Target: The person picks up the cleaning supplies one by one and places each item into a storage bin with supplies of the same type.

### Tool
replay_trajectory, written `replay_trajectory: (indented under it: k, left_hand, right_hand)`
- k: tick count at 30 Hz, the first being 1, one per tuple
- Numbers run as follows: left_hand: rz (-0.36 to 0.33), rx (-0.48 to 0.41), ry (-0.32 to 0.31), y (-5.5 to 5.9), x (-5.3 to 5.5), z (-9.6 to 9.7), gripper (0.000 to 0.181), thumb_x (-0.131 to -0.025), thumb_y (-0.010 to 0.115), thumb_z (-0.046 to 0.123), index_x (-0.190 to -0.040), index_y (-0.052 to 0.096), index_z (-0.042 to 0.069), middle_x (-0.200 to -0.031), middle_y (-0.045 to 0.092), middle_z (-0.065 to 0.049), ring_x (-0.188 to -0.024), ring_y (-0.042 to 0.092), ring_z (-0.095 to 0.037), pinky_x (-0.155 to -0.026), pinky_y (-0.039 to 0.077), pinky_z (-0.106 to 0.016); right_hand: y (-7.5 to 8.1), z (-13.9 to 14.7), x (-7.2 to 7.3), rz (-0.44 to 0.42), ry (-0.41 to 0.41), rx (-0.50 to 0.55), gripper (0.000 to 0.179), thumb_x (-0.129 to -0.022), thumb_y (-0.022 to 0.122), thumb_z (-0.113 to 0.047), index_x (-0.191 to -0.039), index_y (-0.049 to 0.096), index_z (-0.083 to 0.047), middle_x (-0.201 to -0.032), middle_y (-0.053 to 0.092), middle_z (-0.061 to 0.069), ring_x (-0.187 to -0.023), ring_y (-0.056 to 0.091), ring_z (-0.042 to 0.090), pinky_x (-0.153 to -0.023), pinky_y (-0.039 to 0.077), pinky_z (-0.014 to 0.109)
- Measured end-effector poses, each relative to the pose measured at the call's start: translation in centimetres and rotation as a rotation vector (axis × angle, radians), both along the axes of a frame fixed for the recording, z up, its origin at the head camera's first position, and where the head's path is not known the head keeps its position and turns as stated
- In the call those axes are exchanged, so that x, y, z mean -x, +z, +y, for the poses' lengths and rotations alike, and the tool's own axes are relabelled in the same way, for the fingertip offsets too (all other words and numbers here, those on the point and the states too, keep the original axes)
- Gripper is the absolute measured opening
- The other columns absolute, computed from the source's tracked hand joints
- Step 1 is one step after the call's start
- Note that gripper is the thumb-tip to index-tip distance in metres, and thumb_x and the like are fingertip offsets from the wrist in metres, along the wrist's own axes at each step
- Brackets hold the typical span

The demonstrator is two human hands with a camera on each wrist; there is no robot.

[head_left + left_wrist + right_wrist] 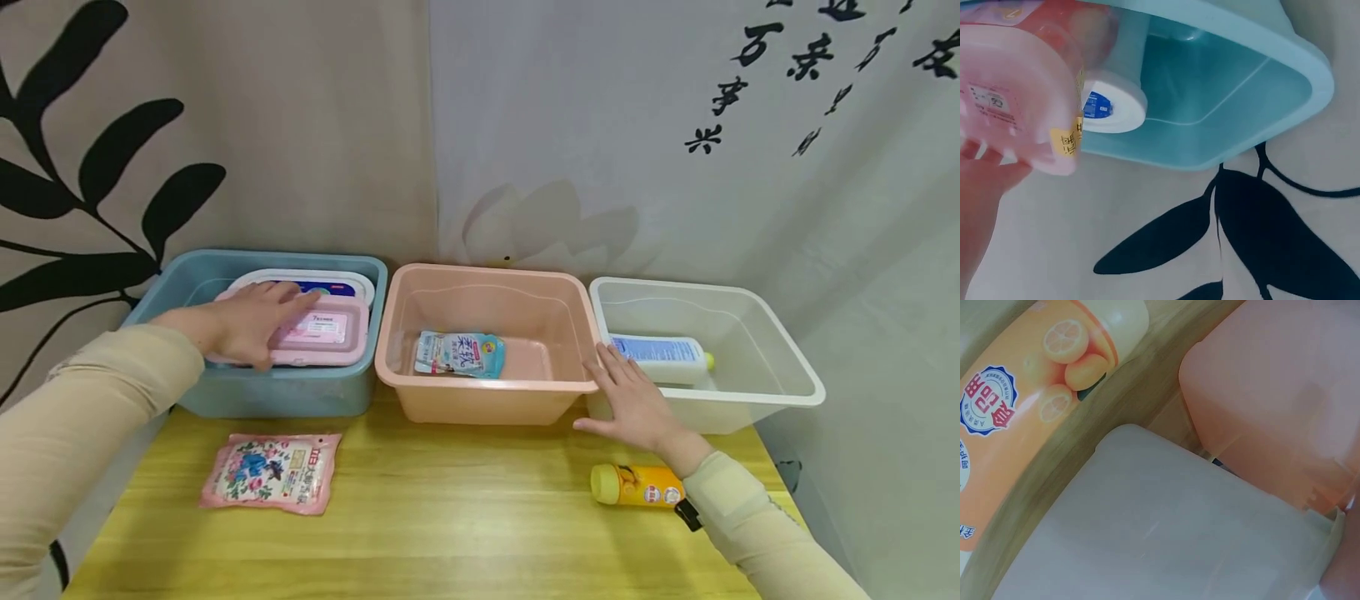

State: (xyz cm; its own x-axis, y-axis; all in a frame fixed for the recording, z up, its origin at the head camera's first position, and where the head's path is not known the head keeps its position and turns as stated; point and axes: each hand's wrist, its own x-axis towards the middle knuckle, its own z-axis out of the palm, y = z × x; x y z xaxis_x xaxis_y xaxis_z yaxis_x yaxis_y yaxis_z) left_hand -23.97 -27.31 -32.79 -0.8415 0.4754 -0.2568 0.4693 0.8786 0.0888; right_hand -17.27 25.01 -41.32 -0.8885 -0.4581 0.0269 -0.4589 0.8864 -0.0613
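My left hand (251, 323) grips a pink pack of wipes (318, 327) at the front of the blue bin (285, 393). The pack lies tilted over the front rim, and in the left wrist view its pink plastic side (1016, 100) fills the left. Behind it in the bin is a white-lidded pack with a blue label (365, 287). My right hand (637, 408), fingers extended, rests on the adjoining rims of the peach bin (480, 406) and the white bin (780, 367). A yellow-orange bottle (637, 486) lies on the table by my right wrist.
In the peach bin lies a small blue-and-white packet (459, 354). The white bin holds a white bottle with a yellow-green cap (663, 358). A pink floral packet (272, 472) lies on the wooden table (450, 517) before the blue bin. Curtains (315, 125) hang behind.
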Motion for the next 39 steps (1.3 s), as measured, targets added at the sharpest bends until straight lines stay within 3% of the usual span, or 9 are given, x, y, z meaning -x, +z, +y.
replay_trajectory:
  k: [9,13,16,20,24,28,32,39]
  left_hand:
    - [-0.051,0.027,0.032,-0.7,0.7,0.0,0.107,-0.054,0.077,0.015,-0.148,0.027,0.011,-0.146,0.029,-0.026,-0.130,0.024,-0.052,-0.104,0.012,-0.071]
    - [-0.052,0.043,0.045,-0.7,0.4,-0.6,0.104,-0.053,0.076,0.011,-0.146,0.031,0.012,-0.144,0.032,-0.025,-0.129,0.028,-0.051,-0.101,0.018,-0.072]
    - [0.015,0.071,-0.027,-0.8,0.6,-1.4,0.092,-0.060,0.078,0.012,-0.143,0.038,0.012,-0.138,0.042,-0.022,-0.123,0.040,-0.048,-0.097,0.031,-0.069]
    - [0.180,0.115,-0.123,-1.1,0.9,-2.1,0.073,-0.071,0.079,0.021,-0.136,0.048,0.010,-0.128,0.054,-0.018,-0.118,0.049,-0.042,-0.097,0.037,-0.063]
    - [0.283,0.112,-0.043,-1.2,0.8,-2.4,0.066,-0.079,0.073,0.029,-0.136,0.047,0.009,-0.137,0.046,-0.021,-0.127,0.038,-0.043,-0.105,0.026,-0.064]
    - [0.324,0.109,0.046,-1.4,0.5,-2.8,0.068,-0.083,0.067,0.038,-0.139,0.042,0.010,-0.144,0.036,-0.022,-0.132,0.026,-0.045,-0.106,0.015,-0.067]
    - [0.344,0.082,0.065,-1.4,0.4,-2.8,0.068,-0.086,0.062,0.043,-0.142,0.039,0.011,-0.146,0.034,-0.021,-0.133,0.022,-0.045,-0.107,0.010,-0.068]
    - [0.416,0.055,0.027,-1.4,0.1,-2.3,0.069,-0.086,0.060,0.046,-0.142,0.038,0.012,-0.147,0.033,-0.020,-0.134,0.020,-0.046,-0.108,0.005,-0.068]
  right_hand:
    - [-0.2,0.1,0.0,0.005,-0.003,-0.004,0.095,-0.078,0.060,-0.062,-0.148,0.026,-0.006,-0.156,0.013,0.020,-0.144,0.012,0.037,-0.114,0.019,0.054]
    - [-0.3,-0.2,0.0,0.001,0.002,-0.002,0.095,-0.078,0.060,-0.062,-0.147,0.027,-0.006,-0.156,0.013,0.020,-0.144,0.012,0.037,-0.114,0.019,0.054]
    - [-0.4,-0.1,0.1,0.004,0.000,-0.003,0.095,-0.078,0.061,-0.061,-0.147,0.027,-0.006,-0.156,0.012,0.021,-0.144,0.012,0.038,-0.114,0.019,0.054]
    - [-0.6,0.2,0.1,0.026,-0.005,0.005,0.094,-0.077,0.062,-0.060,-0.146,0.030,-0.005,-0.155,0.014,0.022,-0.143,0.014,0.038,-0.114,0.019,0.054]
    - [-0.7,0.1,0.1,0.039,0.006,0.021,0.093,-0.077,0.061,-0.062,-0.145,0.032,-0.005,-0.155,0.017,0.022,-0.143,0.016,0.038,-0.113,0.020,0.055]
    - [-0.9,-0.1,0.0,0.020,0.018,0.023,0.094,-0.078,0.058,-0.065,-0.146,0.030,-0.007,-0.155,0.015,0.021,-0.143,0.014,0.038,-0.113,0.019,0.055]
    - [-1.0,-0.1,0.0,0.025,0.018,0.014,0.094,-0.077,0.061,-0.063,-0.146,0.030,-0.007,-0.155,0.015,0.021,-0.143,0.014,0.038,-0.113,0.020,0.055]
    - [-0.9,0.3,0.2,0.049,0.013,0.023,0.093,-0.076,0.062,-0.062,-0.144,0.034,-0.005,-0.155,0.016,0.022,-0.143,0.015,0.038,-0.113,0.020,0.055]
